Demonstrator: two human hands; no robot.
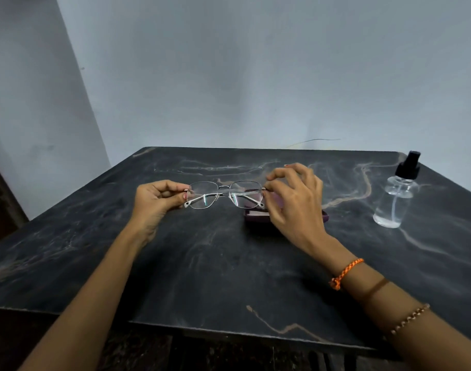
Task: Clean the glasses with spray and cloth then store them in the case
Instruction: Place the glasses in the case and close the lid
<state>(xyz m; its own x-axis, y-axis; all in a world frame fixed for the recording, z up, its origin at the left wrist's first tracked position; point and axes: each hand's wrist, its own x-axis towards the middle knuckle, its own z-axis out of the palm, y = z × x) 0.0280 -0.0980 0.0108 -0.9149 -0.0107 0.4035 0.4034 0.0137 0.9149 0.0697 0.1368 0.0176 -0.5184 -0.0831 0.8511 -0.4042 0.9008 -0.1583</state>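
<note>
My left hand (159, 196) and right hand (293, 199) pinch the thin metal glasses (225, 194) by their folded temples above the dark marble table (202, 263); clear spray bottle (396, 194) far right.

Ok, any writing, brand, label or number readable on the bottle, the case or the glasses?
None can be read.
Clear plastic spray bottle with black pump top: no label shows.
Dark purple glasses case: no print shows; the right hand hides most of it.
Thin silver metal-framed glasses, held at both ends by the left hand and the right hand: any marking is too small to tell.
</note>
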